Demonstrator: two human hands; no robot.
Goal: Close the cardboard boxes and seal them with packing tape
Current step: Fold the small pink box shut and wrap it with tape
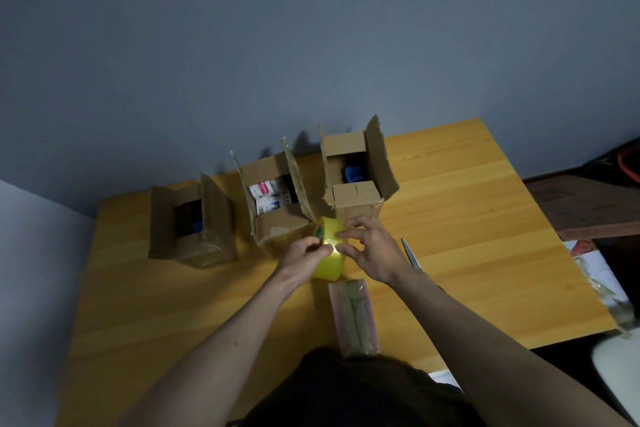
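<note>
Yellow tape roll (pixel 328 255) held above table (pixel 485 218), just in front of middle box (pixel 277 204); core axis runs toward boxes. L hand (pixel 304 253) fingers curled on roll; R hand (pixel 372 248) pinches its edge w/ thumb + fingertips. 3 boxes, flaps up. Green label on roll, unreadable.

I stood in a plain room at home, it seemed. A wooden table (pixel 485 218) sat against a bare grey-blue wall (pixel 242 45), clutter beside it.

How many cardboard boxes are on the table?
3, all open: left box, middle box behind the tape roll, right box. None seems hidden.
</note>
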